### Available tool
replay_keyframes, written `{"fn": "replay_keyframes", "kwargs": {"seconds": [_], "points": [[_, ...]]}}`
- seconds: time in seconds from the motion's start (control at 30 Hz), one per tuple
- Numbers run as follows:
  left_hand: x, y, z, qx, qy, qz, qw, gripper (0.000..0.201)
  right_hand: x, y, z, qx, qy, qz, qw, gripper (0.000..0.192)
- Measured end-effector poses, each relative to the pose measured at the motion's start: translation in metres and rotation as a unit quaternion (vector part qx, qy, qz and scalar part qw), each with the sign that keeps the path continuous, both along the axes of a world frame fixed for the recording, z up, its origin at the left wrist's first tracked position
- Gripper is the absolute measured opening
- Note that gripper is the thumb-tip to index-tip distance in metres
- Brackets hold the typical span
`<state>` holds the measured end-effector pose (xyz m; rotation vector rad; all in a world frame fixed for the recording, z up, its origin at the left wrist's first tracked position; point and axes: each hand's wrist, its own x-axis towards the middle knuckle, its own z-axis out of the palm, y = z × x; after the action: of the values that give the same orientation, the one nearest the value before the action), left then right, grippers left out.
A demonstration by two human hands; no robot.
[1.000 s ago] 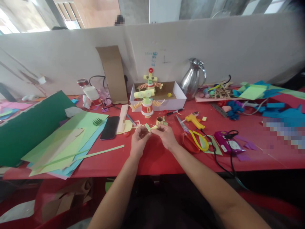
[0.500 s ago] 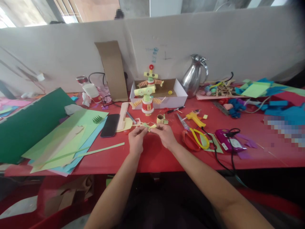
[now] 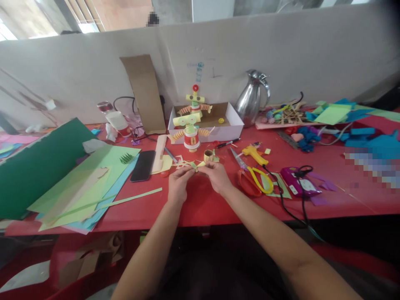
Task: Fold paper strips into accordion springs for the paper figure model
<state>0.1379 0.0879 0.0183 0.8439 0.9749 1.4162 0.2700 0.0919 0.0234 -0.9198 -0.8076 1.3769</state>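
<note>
My left hand [image 3: 178, 184] and my right hand [image 3: 216, 176] meet over the red table [image 3: 206, 204], fingertips pinching a small folded strip of green and yellow paper [image 3: 197, 165] between them. Just beyond the strip lie a small paper ring [image 3: 208, 155] and yellow paper scraps [image 3: 181, 161]. Farther back stands a paper robot figure [image 3: 191, 133] with a red and white cup body, and a second one [image 3: 195, 102] rises in the white box [image 3: 233, 129].
Green and blue paper sheets [image 3: 87, 179], a loose green strip [image 3: 131, 199] and a black phone [image 3: 143, 165] lie left. Scissors [image 3: 250, 173], a yellow glue gun [image 3: 254, 155], a purple device [image 3: 300, 183] with cable, and a steel jug [image 3: 252, 98] are right.
The hands stay together on the paper strip with small finger shifts. The view has drifted slightly, so everything sits a little lower and to the left than before.
</note>
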Motion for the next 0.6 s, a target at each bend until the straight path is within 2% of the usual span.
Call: {"fn": "replay_keyframes", "kwargs": {"seconds": [0.4, 0.5, 0.6], "points": [[-0.0017, 0.0014, -0.0003, -0.002, -0.003, -0.020, 1.000, 0.021, 0.0016, 0.0004, 0.0009, -0.036, 0.040, 0.015, 0.998, 0.015], [-0.0025, 0.0008, -0.0031, 0.023, 0.027, -0.020, 0.999, 0.020, 0.0027, 0.0017, 0.0001, -0.048, 0.043, 0.016, 0.998, 0.015], [-0.0034, -0.0020, -0.0054, 0.081, 0.103, -0.012, 0.991, 0.018, 0.0045, 0.0036, -0.0017, -0.059, 0.039, 0.017, 0.997, 0.017]]}}
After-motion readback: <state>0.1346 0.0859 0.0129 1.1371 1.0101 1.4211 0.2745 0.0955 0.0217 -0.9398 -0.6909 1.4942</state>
